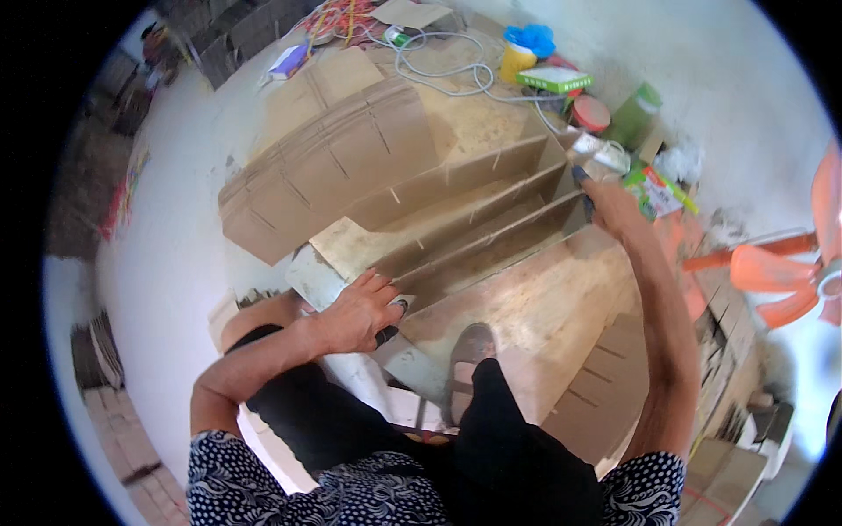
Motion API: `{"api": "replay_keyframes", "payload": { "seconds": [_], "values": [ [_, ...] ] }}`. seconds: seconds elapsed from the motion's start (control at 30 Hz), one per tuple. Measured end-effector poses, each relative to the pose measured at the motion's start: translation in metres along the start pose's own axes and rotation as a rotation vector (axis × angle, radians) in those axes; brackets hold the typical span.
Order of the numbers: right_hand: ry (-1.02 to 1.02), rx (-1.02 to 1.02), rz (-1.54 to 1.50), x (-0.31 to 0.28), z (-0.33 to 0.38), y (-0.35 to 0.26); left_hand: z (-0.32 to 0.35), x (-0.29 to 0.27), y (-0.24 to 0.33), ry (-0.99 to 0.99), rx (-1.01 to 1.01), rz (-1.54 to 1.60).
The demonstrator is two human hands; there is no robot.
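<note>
Several slotted cardboard strips (491, 230) stand on edge in roughly parallel rows on a low wooden surface. A crosswise cardboard strip (574, 188) meets their right ends. My right hand (610, 209) is closed on that crosswise strip, thumb on the near side. At the opposite end, my left hand (360, 311) has its fingers curled around the left ends of the near strips. Dark coverings show on some fingertips of both hands. Beyond the rows leans a stack of slotted cardboard sheets (329, 162).
More slotted cardboard (601, 377) lies by my right forearm. An orange fan (789, 276) stands at the right. Along the wall are a grey cable (438, 88), a yellow container (517, 61), a green container (633, 114) and a red-lidded jar (589, 114). My sandalled foot (474, 346) rests near the strips.
</note>
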State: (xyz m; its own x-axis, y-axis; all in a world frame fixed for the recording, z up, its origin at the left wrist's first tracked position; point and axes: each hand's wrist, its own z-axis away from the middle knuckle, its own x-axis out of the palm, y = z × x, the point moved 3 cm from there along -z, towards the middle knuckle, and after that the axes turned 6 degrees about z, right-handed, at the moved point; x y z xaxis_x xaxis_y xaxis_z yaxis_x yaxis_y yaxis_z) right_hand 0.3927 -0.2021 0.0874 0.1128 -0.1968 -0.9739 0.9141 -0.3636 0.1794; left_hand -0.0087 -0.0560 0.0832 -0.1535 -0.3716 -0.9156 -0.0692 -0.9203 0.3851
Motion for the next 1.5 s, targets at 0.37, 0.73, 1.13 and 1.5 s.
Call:
{"api": "replay_keyframes", "payload": {
  "seconds": [0.37,0.73,1.13,1.5],
  "values": [
    [0.483,0.667,-0.105,0.087,0.401,-0.074,0.015,0.031,0.008,0.276,-0.079,0.036],
    [0.386,1.249,-0.435,0.111,0.496,-0.083,0.000,0.045,0.027,0.349,-0.187,0.007],
    [0.701,1.012,-0.565,0.028,0.437,-0.060,0.010,0.066,0.054,0.567,-0.253,0.048],
    [0.616,0.170,-0.956,-0.080,0.152,-0.085,0.005,0.064,0.057,0.495,-0.315,0.037]
  ]
}}
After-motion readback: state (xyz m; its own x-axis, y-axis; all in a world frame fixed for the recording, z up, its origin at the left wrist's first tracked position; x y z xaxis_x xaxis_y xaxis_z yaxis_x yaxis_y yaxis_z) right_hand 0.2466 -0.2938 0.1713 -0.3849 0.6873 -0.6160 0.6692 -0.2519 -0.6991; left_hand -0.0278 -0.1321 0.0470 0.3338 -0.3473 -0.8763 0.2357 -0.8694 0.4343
